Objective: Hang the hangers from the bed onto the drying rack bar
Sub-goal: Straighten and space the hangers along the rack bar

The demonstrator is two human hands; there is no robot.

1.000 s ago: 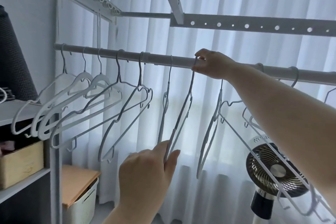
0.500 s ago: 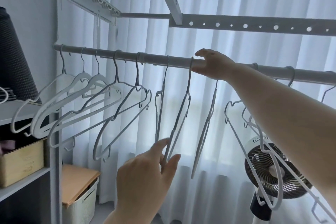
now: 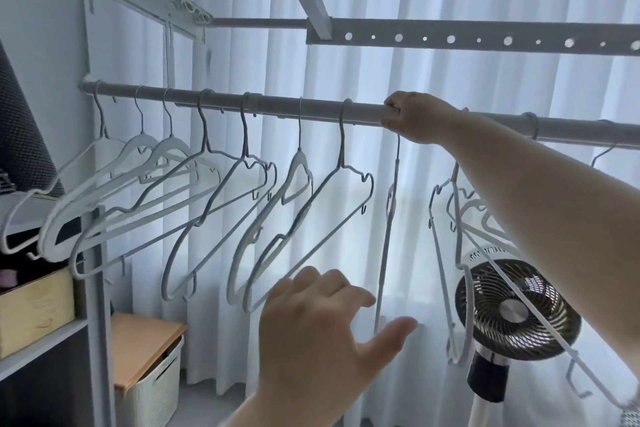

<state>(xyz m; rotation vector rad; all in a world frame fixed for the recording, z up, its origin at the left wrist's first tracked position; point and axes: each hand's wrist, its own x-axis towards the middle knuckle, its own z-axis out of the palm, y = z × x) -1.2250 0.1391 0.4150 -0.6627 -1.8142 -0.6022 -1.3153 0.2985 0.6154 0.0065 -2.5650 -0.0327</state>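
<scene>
The grey drying rack bar [image 3: 277, 106] runs across the view at head height. Several white and grey hangers [image 3: 214, 204] hang on its left part, tilted. My right hand [image 3: 415, 118] is curled over the bar and over the hook of a thin grey hanger [image 3: 386, 236], which hangs edge-on below it. My left hand [image 3: 322, 329] is lower down with fingers spread, holding nothing, close to the bottom ends of two hangers. More hangers [image 3: 446, 253] dangle right of my right hand, partly behind my forearm. The bed is out of view.
A perforated rack rail [image 3: 450, 40] crosses above the bar. A standing fan [image 3: 516, 308] is at the lower right behind the hangers. On the left are a shelf unit [image 3: 93, 322], a wooden box [image 3: 34, 312] and a white basket with an orange lid [image 3: 149, 371]. White curtains hang behind.
My left hand let go of the lower end of the hanger it pinched and opened. That hanger now hangs tilted on the bar, and my right hand holds the following hook.
</scene>
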